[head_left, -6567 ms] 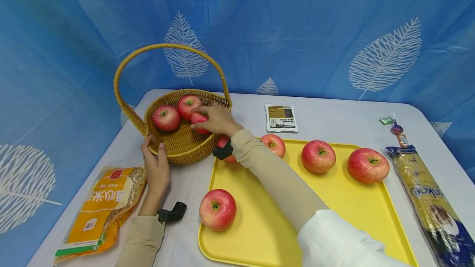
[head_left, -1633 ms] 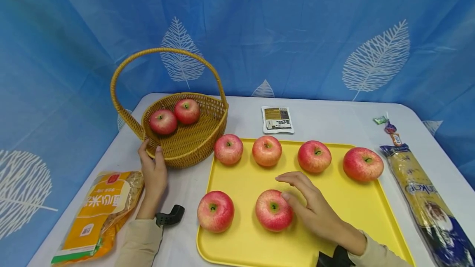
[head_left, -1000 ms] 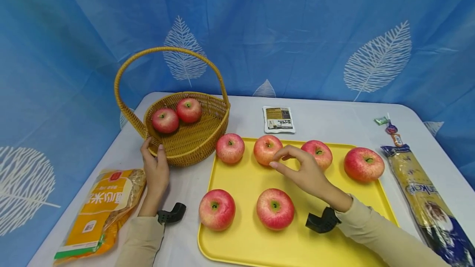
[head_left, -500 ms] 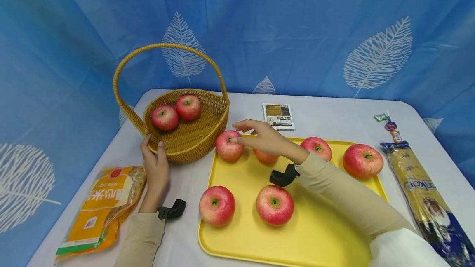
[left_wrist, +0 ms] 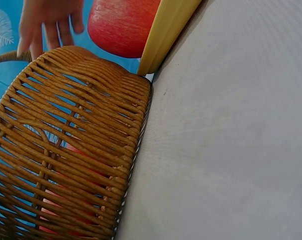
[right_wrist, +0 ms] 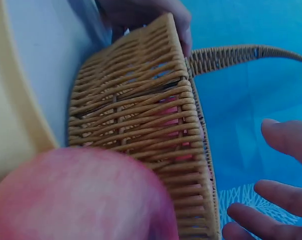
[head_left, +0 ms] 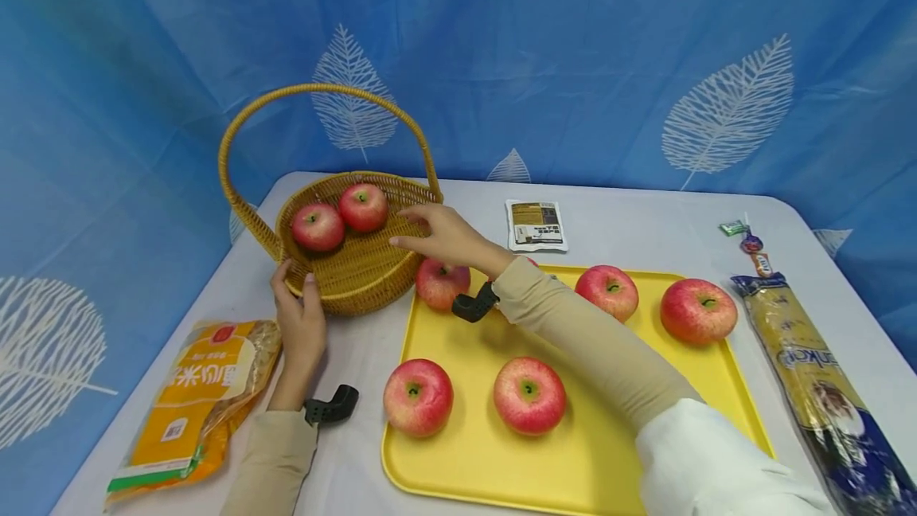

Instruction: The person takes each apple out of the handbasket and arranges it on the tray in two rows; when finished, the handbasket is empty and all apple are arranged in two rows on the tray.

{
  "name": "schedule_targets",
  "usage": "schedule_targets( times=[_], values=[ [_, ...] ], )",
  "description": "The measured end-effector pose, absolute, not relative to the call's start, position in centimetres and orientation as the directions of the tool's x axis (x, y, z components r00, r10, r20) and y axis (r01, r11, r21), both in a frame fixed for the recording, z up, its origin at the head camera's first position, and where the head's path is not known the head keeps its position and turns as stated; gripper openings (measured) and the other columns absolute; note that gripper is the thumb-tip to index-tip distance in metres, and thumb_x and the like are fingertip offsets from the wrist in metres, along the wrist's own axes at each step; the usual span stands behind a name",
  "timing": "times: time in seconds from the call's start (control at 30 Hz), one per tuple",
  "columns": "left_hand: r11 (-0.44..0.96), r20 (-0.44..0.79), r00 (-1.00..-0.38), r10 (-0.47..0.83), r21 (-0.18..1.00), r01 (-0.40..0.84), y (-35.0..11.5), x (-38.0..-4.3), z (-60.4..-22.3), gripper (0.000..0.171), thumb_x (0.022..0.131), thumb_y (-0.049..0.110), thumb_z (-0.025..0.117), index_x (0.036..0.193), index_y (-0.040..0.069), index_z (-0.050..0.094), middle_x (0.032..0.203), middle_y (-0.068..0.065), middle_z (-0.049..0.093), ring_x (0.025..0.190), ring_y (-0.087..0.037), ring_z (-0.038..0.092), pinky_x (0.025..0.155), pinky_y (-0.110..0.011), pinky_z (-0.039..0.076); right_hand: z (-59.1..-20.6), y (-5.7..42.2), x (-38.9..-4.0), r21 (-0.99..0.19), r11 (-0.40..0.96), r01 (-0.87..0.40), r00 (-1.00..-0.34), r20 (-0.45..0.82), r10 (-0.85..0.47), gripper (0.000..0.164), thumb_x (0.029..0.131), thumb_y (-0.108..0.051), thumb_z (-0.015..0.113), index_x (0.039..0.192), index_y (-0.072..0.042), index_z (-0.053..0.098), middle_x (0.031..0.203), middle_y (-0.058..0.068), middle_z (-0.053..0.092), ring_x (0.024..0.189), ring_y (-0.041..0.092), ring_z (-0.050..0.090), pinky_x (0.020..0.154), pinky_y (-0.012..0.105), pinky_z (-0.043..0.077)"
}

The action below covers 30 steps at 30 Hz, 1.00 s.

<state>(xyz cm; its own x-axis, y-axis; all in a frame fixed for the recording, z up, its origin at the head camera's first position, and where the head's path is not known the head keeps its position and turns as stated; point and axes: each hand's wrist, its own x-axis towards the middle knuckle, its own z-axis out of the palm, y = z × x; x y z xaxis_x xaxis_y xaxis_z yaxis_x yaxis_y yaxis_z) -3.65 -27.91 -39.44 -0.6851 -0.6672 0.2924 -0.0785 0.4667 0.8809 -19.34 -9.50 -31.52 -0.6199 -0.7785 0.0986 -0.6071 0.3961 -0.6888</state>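
Note:
The wicker basket stands at the back left with its arched handle up. Two red apples lie in it, one at the left and the other just behind. My left hand grips the basket's near-left rim; the right wrist view shows its fingers at the wicker edge. Reaching over the basket's right rim, my right hand has its fingers spread and holds nothing. Beneath its wrist sits an apple at the corner of the yellow tray. My right sleeve mostly hides another tray apple.
More apples lie on the tray: two in front and two at the back right. A bag of grain lies left, a white-edged packet behind the tray, a long blue-and-gold package and small candies at right.
At first my right hand held a third apple in the basket; later that hand was beside an added apple on the tray. Since then it has swung left, empty, over the basket. Left hand unchanged.

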Motion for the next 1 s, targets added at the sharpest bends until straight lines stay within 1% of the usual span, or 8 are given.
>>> schedule_targets(
  times=[0.13,0.3,0.5,0.67,0.73,0.83,0.9,1.0],
  values=[
    [0.465,0.283,-0.693,-0.662,0.882,-0.083,-28.0,-3.4,-39.5,0.050,0.096,0.032,0.037,0.138,0.008,0.026,0.145,-0.016,0.027,0.136,-0.027,0.023,0.110,-0.046,0.018,-31.8,-11.5,-19.8,-0.710,0.381,-0.592,-0.616,0.093,-0.783,0.055,0.084,-0.040,0.061,0.129,-0.011,0.051,0.125,0.006,0.056,0.115,0.019,0.052,0.095,0.032,0.042],
    [0.454,0.273,-0.686,-0.675,0.886,-0.095,-28.2,-3.2,-39.5,0.050,0.096,0.032,0.037,0.138,0.007,0.025,0.146,-0.016,0.026,0.136,-0.028,0.021,0.111,-0.047,0.016,-31.8,-14.1,-20.1,-0.755,0.352,-0.553,-0.614,0.085,-0.784,0.059,0.084,-0.041,0.059,0.133,-0.010,0.045,0.127,0.007,0.054,0.115,0.020,0.051,0.092,0.030,0.043],
    [0.455,0.275,-0.684,-0.676,0.886,-0.094,-28.3,-3.2,-39.4,0.050,0.096,0.031,0.037,0.137,0.007,0.025,0.146,-0.015,0.026,0.136,-0.026,0.021,0.111,-0.045,0.016,-32.0,-16.4,-20.5,-0.825,0.340,-0.451,-0.646,0.039,-0.762,0.059,0.084,-0.041,0.060,0.133,-0.013,0.044,0.125,0.007,0.054,0.109,0.017,0.052,0.085,0.026,0.046],
    [0.461,0.280,-0.680,-0.678,0.882,-0.097,-28.3,-3.3,-39.3,0.049,0.096,0.031,0.037,0.137,0.007,0.026,0.145,-0.015,0.026,0.136,-0.026,0.022,0.111,-0.045,0.017,-32.1,-17.4,-20.8,-0.850,0.368,-0.376,-0.692,-0.006,-0.722,0.059,0.084,-0.044,0.058,0.134,-0.015,0.043,0.130,0.005,0.050,0.114,0.016,0.049,0.087,0.028,0.046],
    [0.465,0.281,-0.682,-0.675,0.880,-0.097,-28.3,-3.4,-39.3,0.049,0.096,0.031,0.037,0.137,0.007,0.026,0.145,-0.016,0.027,0.136,-0.027,0.022,0.111,-0.046,0.017,-32.2,-17.8,-20.9,-0.863,0.348,-0.365,-0.707,0.014,-0.707,0.058,0.085,-0.041,0.058,0.134,-0.015,0.042,0.132,0.006,0.049,0.116,0.017,0.049,0.088,0.030,0.046],
    [0.467,0.282,-0.688,-0.668,0.879,-0.093,-28.3,-3.5,-39.2,0.049,0.096,0.031,0.037,0.137,0.007,0.025,0.145,-0.016,0.026,0.136,-0.027,0.022,0.111,-0.046,0.017,-32.3,-18.2,-21.1,-0.857,0.319,-0.404,-0.718,0.081,-0.691,0.058,0.086,-0.038,0.058,0.135,-0.013,0.042,0.135,0.007,0.047,0.121,0.020,0.047,0.093,0.033,0.044],
    [0.464,0.282,-0.691,-0.666,0.881,-0.088,-28.3,-3.5,-39.2,0.049,0.096,0.031,0.037,0.137,0.008,0.025,0.145,-0.016,0.026,0.136,-0.028,0.022,0.110,-0.047,0.017,-32.4,-18.5,-21.2,-0.845,0.300,-0.442,-0.718,0.133,-0.684,0.059,0.086,-0.037,0.058,0.136,-0.011,0.040,0.137,0.008,0.045,0.125,0.021,0.043,0.098,0.034,0.041],
    [0.460,0.277,-0.694,-0.664,0.884,-0.087,-28.1,-3.6,-39.3,0.049,0.096,0.031,0.037,0.138,0.008,0.025,0.145,-0.016,0.026,0.136,-0.028,0.022,0.110,-0.048,0.018,-32.5,-18.8,-21.2,-0.830,0.313,-0.462,-0.728,0.154,-0.668,0.064,0.084,-0.039,0.059,0.139,-0.014,0.036,0.142,0.005,0.039,0.131,0.020,0.034,0.104,0.035,0.035]
  ],
)
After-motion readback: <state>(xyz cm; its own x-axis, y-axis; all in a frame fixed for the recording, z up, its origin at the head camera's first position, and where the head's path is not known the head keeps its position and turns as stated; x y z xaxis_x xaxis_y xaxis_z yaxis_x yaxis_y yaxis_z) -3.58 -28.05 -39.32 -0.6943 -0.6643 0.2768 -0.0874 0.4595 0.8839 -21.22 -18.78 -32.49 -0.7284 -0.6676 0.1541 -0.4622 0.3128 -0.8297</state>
